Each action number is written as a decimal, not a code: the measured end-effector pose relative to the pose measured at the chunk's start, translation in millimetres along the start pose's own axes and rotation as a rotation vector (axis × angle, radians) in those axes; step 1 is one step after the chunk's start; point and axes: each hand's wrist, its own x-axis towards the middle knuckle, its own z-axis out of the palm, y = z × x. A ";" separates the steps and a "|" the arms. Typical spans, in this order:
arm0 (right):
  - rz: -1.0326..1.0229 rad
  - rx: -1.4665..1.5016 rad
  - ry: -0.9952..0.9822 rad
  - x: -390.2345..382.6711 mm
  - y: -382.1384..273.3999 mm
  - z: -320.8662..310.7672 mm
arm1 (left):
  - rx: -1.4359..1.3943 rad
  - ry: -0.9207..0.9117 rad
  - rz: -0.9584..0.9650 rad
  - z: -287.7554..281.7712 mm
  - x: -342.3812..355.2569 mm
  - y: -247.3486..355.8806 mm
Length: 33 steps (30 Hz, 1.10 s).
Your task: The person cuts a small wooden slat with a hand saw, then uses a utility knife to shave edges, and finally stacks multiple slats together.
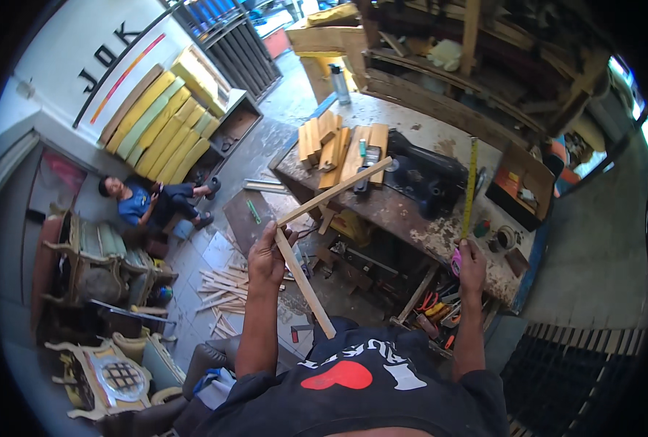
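Cluttered workbench [411, 211] edge ahead, left hand [267, 256] gripping wood strips [316, 218], right hand [472, 264] holding extended tape measure [471, 186]

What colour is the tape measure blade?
Yellow tape measure blade, extended from the right hand; head view.

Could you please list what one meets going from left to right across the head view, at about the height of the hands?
Ornate chair → scattered wood strips on the floor → left hand gripping thin wooden sticks → right hand holding the yellow tape measure → dark grating.
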 end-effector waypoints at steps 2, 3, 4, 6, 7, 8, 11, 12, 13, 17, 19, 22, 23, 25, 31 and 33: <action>0.196 -0.004 -0.150 -13.7 -17.7 30.5 | -0.028 0.048 0.037 -33.2 -2.3 17.7; 0.295 -0.011 -0.225 -23.7 -24.9 48.4 | 0.000 0.069 0.027 -49.3 -4.1 29.4; 0.250 -0.045 -0.275 -33.7 -27.6 67.9 | -0.004 0.082 0.051 -64.9 -2.9 38.7; 0.167 -0.112 -0.368 -63.4 -25.5 105.4 | -0.005 0.109 0.088 -101.0 0.2 57.2; 0.124 -0.134 -0.401 -75.9 -26.3 121.7 | -0.014 0.082 0.062 -117.6 1.3 69.1; 0.080 -0.155 -0.433 -87.9 -27.0 137.9 | 0.012 0.078 0.088 -133.0 2.6 81.0; -0.052 -0.250 -0.475 -111.3 -46.4 188.4 | 0.096 0.111 0.160 -185.6 -2.0 117.5; -0.098 -0.285 -0.480 -116.5 -55.2 206.4 | 0.095 0.129 0.166 -202.1 -4.7 130.4; -0.074 -0.305 -0.486 -119.9 -63.1 222.1 | 0.090 0.148 0.168 -216.8 -9.4 141.3; -0.045 -0.244 -0.539 -133.8 -68.6 282.8 | 0.044 0.221 0.201 -288.6 -20.1 174.0; -0.055 -0.252 -0.575 -141.2 -64.8 315.7 | 0.029 0.276 0.216 -317.2 -25.4 185.7; 0.008 -0.214 -0.634 -162.1 -74.6 358.4 | 0.046 0.317 0.236 -353.9 -37.1 191.3; 0.044 -0.196 -0.653 -169.9 -78.4 372.0 | 0.056 0.326 0.225 -362.0 -41.7 195.2; 0.090 -0.171 -0.727 -176.5 -76.4 398.1 | 0.089 0.353 0.219 -376.3 -44.8 201.5; 0.065 -0.304 -0.822 -174.7 -69.2 470.6 | 0.189 0.409 0.157 -409.6 -20.1 213.4; -0.011 -0.362 -0.869 -174.1 -66.4 498.0 | 0.260 0.417 0.134 -418.0 -1.9 222.2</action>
